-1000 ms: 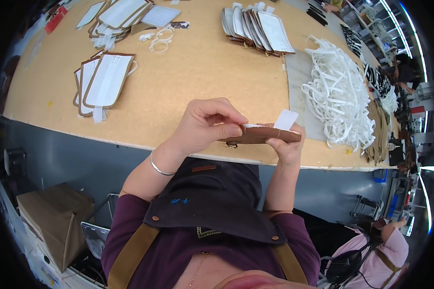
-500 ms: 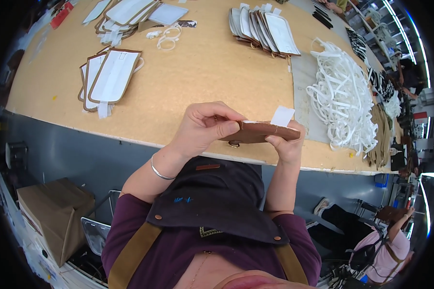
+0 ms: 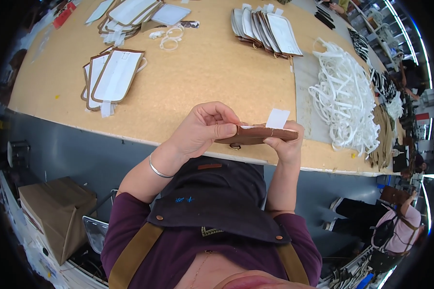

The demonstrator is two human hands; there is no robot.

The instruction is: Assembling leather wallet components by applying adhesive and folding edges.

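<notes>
Flat piece (image 3: 255,135) between both hands over table (image 3: 217,86) edge; strap heap (image 3: 345,103) perhaps right.

Brown flat pouch held edge-on above the table's near edge

The brown pouch piece (image 3: 255,135) lies nearly level, long side running left to right, its white lining showing along the top, a white tab (image 3: 277,118) standing up near its right end, a small metal ring hanging beneath its left part.

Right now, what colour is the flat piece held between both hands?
Brown, with a white tab sticking up; the flat piece shows in the head view.
</notes>
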